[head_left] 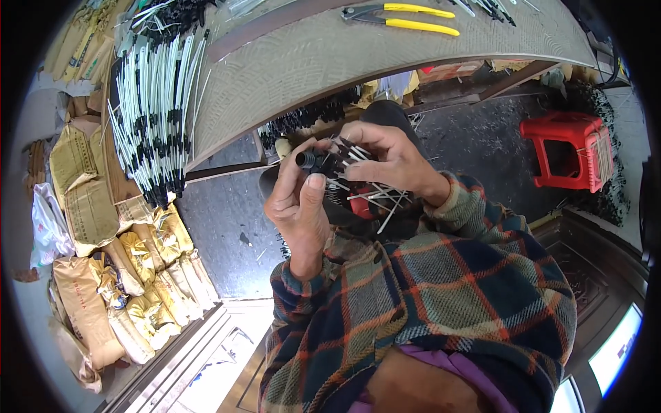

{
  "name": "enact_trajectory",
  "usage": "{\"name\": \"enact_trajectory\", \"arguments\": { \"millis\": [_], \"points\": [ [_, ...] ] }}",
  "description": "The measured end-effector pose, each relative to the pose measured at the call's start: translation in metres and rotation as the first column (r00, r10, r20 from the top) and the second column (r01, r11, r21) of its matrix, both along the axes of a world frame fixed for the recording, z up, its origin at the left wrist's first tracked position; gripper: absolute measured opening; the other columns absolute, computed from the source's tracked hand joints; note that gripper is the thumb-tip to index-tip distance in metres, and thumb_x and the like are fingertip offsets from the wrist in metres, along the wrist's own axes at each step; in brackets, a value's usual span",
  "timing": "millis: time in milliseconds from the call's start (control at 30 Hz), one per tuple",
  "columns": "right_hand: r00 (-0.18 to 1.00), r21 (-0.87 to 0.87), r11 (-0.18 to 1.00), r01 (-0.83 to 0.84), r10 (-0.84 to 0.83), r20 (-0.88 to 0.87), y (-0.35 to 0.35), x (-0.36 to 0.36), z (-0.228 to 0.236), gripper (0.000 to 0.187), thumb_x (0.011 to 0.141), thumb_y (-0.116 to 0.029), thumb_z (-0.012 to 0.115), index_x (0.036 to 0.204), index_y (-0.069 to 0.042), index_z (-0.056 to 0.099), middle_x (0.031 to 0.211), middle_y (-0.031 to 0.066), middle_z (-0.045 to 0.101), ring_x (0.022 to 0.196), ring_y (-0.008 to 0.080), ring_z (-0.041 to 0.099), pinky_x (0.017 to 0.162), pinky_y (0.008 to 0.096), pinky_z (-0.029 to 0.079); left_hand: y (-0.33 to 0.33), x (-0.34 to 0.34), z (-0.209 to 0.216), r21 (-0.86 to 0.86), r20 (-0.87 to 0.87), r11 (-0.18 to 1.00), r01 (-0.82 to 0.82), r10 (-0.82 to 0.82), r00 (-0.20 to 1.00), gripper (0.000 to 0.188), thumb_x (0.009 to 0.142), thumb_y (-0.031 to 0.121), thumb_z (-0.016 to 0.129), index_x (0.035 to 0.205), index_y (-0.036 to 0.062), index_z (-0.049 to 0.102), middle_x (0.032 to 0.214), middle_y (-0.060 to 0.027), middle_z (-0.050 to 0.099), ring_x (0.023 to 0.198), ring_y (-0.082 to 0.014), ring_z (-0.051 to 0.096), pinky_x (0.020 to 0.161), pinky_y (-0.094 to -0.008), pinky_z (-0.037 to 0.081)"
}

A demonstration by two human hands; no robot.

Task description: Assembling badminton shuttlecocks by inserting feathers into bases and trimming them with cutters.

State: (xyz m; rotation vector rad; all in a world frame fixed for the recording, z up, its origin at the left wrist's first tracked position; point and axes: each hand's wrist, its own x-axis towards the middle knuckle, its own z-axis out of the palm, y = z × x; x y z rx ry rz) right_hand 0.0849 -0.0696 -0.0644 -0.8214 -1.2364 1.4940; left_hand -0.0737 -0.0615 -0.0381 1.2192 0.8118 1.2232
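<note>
My left hand (297, 204) is closed around a black plastic part with a round open end (306, 160), its thumb lying along the near side. Close beside it, my right hand (391, 157) grips a bunch of thin white sticks with black ends (352, 150), fingers curled over them. The two hands almost meet, and the sticks' black ends lie next to the black part; whether they touch I cannot tell. More white sticks (385, 198) fan out loosely below my right hand, above my lap. A small red thing (360, 206) shows partly among them.
A worktable (289, 65) spans the far side, bearing yellow-handled pliers (406, 18). A large bundle of white-and-black sticks (153, 110) overhangs its left end. Paper-wrapped packages (86, 310) are stacked at left. A red stool (564, 151) stands at right, near black scraps on the floor.
</note>
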Motion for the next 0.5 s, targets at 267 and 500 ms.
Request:
{"name": "enact_trajectory", "arguments": {
  "millis": [267,500],
  "points": [
    [0.963,0.194,0.975,0.105,-0.052,-0.263,0.007,-0.008,-0.004,0.021,0.074,-0.003,0.065,0.093,-0.002,0.055,0.091,0.0061,0.051,0.091,0.0165,0.051,0.086,0.0307,0.039,-0.001,-0.004,-0.005,0.105,-0.098,0.993,-0.046,0.056,0.994,0.038,0.078,0.005,0.063,0.112,-0.0105,0.052,0.106,-0.0146,0.057,0.096,-0.0168,0.052,0.092,-0.0305,0.036],
    [0.996,0.302,0.951,0.063,-0.04,-0.082,0.003,-0.004,0.004,0.02,0.073,0.0,0.065,0.09,-0.002,0.055,0.088,0.0056,0.049,0.087,0.0159,0.049,0.083,0.0301,0.039,-0.002,-0.007,-0.004,0.167,-0.195,0.986,-0.001,0.035,0.98,0.039,0.079,0.005,0.062,0.113,-0.0094,0.052,0.106,-0.016,0.057,0.099,-0.0187,0.051,0.096,-0.0336,0.033]
  ]
}}
